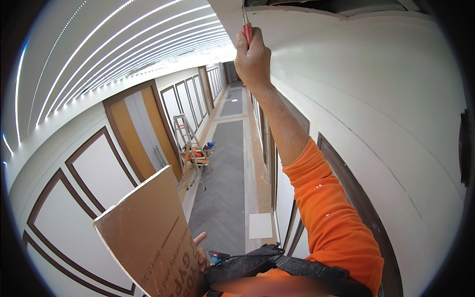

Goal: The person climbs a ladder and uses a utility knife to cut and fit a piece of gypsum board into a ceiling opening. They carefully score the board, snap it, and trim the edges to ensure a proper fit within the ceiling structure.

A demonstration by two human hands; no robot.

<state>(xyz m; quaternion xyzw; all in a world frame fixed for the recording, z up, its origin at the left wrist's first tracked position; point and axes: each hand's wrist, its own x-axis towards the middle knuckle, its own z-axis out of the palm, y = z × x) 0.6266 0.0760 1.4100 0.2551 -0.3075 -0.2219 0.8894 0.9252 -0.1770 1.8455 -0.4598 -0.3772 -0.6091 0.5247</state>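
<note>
My right hand (255, 62) is raised high with the arm stretched up, its fingers closed around a red-handled tool (248, 32). A thin metal shaft points up from the handle to the edge of an opening (341, 7) in the white ceiling panel; whether it is a screwdriver or a blade I cannot tell. Low down, my left hand (202, 255) grips the right edge of a cut piece of plasterboard (143, 232). One finger sticks out past that edge, while the board hides most of the hand. The board stands tilted, brown paper face toward me, its top edge white and rough.
Below, a long corridor floor (222, 163) runs away from me. A stepladder (184, 128) with orange and blue items beside it stands near the double door (141, 128). A white square panel (261, 225) lies by the right wall. Framed panels line the left wall.
</note>
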